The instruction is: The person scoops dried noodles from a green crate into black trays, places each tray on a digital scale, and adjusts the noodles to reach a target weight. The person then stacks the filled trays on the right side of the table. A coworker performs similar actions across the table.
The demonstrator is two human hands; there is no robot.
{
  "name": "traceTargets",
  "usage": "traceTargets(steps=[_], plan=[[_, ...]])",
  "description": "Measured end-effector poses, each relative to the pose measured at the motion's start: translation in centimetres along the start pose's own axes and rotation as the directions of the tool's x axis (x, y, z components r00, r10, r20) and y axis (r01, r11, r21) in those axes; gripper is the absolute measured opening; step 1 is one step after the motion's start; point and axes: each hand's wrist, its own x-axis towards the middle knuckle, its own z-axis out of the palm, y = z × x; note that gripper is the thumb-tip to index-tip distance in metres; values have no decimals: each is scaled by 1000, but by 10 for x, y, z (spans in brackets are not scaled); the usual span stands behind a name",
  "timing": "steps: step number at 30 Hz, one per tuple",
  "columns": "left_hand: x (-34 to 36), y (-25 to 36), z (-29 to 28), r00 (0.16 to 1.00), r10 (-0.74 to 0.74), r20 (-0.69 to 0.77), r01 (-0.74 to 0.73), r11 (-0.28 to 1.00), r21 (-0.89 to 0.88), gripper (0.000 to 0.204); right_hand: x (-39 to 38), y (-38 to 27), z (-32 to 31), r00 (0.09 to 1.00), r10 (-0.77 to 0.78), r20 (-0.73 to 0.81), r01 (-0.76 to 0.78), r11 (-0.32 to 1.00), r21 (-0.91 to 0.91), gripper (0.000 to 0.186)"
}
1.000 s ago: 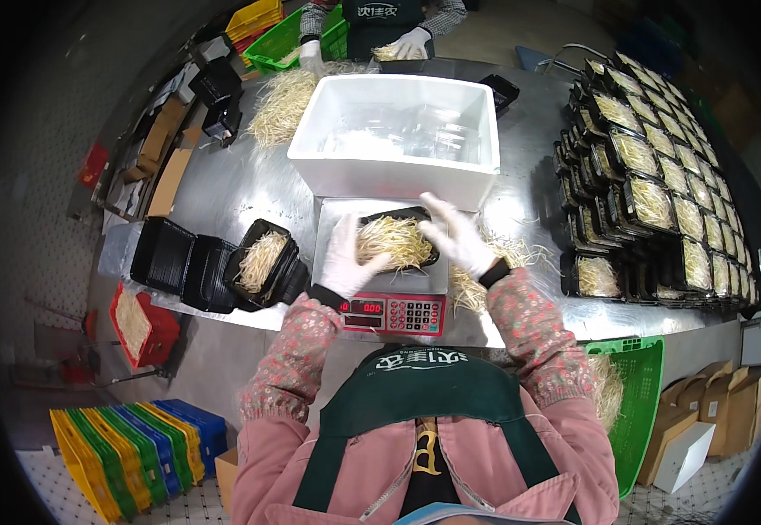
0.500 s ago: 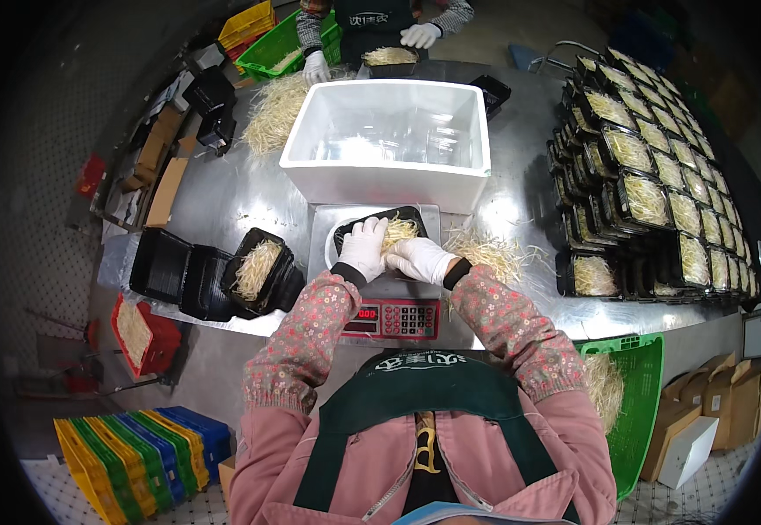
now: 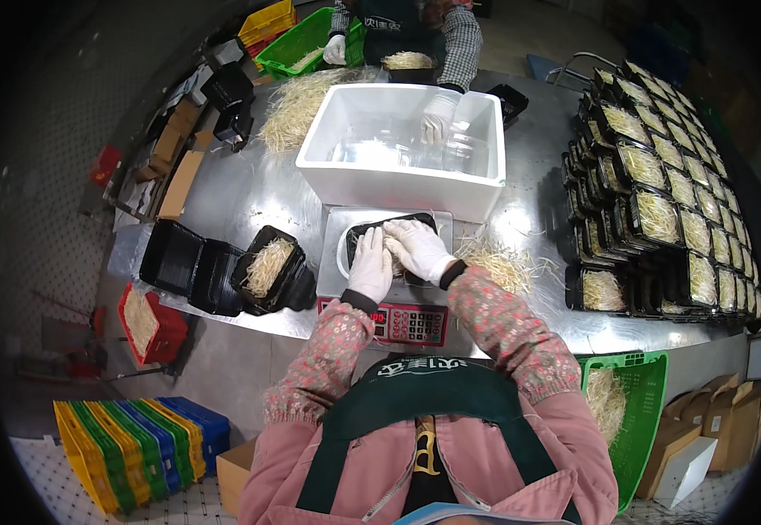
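My gloved left hand (image 3: 371, 265) lies with straight fingers on bean sprouts (image 3: 392, 261) in a black tray (image 3: 358, 234). My gloved right hand (image 3: 420, 249) rests beside it on the same sprouts, fingers stretched out and slightly bent, largely covering them. The tray sits on the metal platform of a red digital scale (image 3: 411, 324). A white oval object partly shows at the tray's left. Loose sprouts (image 3: 497, 261) lie right of the scale.
A co-worker's gloved hand (image 3: 439, 116) is inside a white foam box (image 3: 328, 179); another (image 3: 335, 50) is behind it. Open black containers (image 3: 170, 258), one filled (image 3: 266, 269), stand left. Filled packs (image 3: 656, 214) are stacked right. A green crate (image 3: 643, 420) stands below right.
Both my hands came down onto the tray, and my right hand then shifted up and left over the sprouts. The co-worker's hand reached down into the foam box.
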Motion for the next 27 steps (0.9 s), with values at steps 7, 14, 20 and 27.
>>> traceTargets(steps=[7, 14, 20, 27], plan=[[13, -13, 5, 999, 39, 35, -38, 999, -19, 50, 3, 12, 15, 998, 68, -4, -67, 993, 98, 44], [20, -47, -20, 999, -24, 42, 22, 999, 35, 48, -46, -38, -55, 1000, 28, 4, -28, 928, 371, 24], [2, -62, -43, 995, 65, 73, -68, 997, 38, 47, -126, 30, -10, 977, 79, 200, -10, 946, -324, 62], [-24, -45, -42, 988, 148, 53, -147, 989, -37, 46, -61, 70, -48, 920, 391, -17, -375, 868, -325, 55]])
